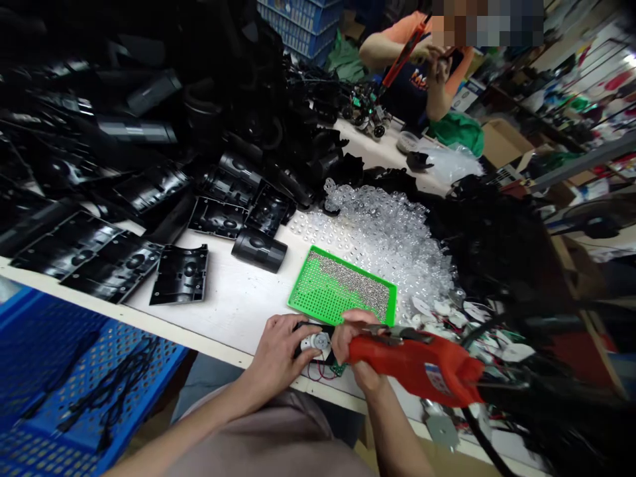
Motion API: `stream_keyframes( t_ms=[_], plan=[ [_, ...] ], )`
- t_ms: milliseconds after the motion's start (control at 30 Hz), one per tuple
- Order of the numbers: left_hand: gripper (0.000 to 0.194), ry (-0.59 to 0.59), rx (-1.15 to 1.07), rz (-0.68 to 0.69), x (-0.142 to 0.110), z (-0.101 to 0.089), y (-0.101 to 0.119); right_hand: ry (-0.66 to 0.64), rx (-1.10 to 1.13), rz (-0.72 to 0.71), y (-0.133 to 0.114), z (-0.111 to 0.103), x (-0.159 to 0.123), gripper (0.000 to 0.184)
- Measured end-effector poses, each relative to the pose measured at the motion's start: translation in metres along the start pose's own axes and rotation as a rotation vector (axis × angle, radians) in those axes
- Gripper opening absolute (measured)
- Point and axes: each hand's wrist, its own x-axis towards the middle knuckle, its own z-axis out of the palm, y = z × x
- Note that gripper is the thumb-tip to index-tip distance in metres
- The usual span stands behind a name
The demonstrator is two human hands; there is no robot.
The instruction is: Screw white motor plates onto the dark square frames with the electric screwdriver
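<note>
My right hand (358, 344) is wrapped round a red electric screwdriver (417, 364), which lies nearly level with its cord trailing to the right. Its tip end is hidden by my fingers. With my left hand (283, 351) I grip a black plastic housing (303, 334) at the table's front edge. A small white and silver motor (317, 342) sits in that housing between my two hands. Thin red wires and a green circuit board (338, 368) hang just below it. Right behind my hands lies a green perforated tray (303, 306) with many small screws (365, 281) in it.
Black half-shell housings (181, 273) crowd the table's left and back. Clear plastic parts (387, 225) are heaped behind the tray; white discs with wires (477, 311) lie at right. A blue crate (149, 371) with black cables stands below left. Across the table a person (412, 73) is working.
</note>
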Motion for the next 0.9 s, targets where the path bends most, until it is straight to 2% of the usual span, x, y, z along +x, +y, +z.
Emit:
stream_keyframes(
  t_ms=[100, 167, 233, 333, 467, 600, 800, 900],
  plan=[
    [0.026, 0.005, -0.006, 0.006, 0.0, 0.0, 0.0, 0.007, 0.171, -0.139, -0.017, 0.003, 0.025, 0.047],
    [0.026, 0.006, -0.015, 0.002, -0.001, 0.0, 0.0, 0.055, 0.213, -0.218, -0.017, 0.003, 0.049, 0.046],
    [0.026, 0.015, -0.028, -0.006, -0.001, 0.0, 0.0, 0.081, 0.21, -0.241, -0.007, 0.003, 0.072, 0.049],
    [0.026, 0.019, -0.042, -0.015, -0.002, 0.001, 0.0, 0.087, 0.182, -0.204, 0.014, 0.003, 0.095, 0.048],
    [0.027, -0.003, -0.051, -0.024, -0.002, 0.001, 0.0, 0.075, 0.177, -0.202, 0.034, 0.006, 0.101, 0.039],
    [0.027, 0.004, -0.07, -0.027, -0.002, 0.0, 0.0, 0.034, 0.154, -0.182, 0.04, 0.008, 0.098, 0.031],
    [0.027, 0.016, -0.091, -0.021, -0.003, 0.002, -0.001, 0.004, 0.105, -0.179, 0.047, 0.009, 0.098, 0.032],
    [0.026, 0.013, -0.095, -0.027, -0.003, 0.002, -0.001, 0.032, 0.1, -0.182, 0.041, 0.012, 0.1, 0.036]
  ],
)
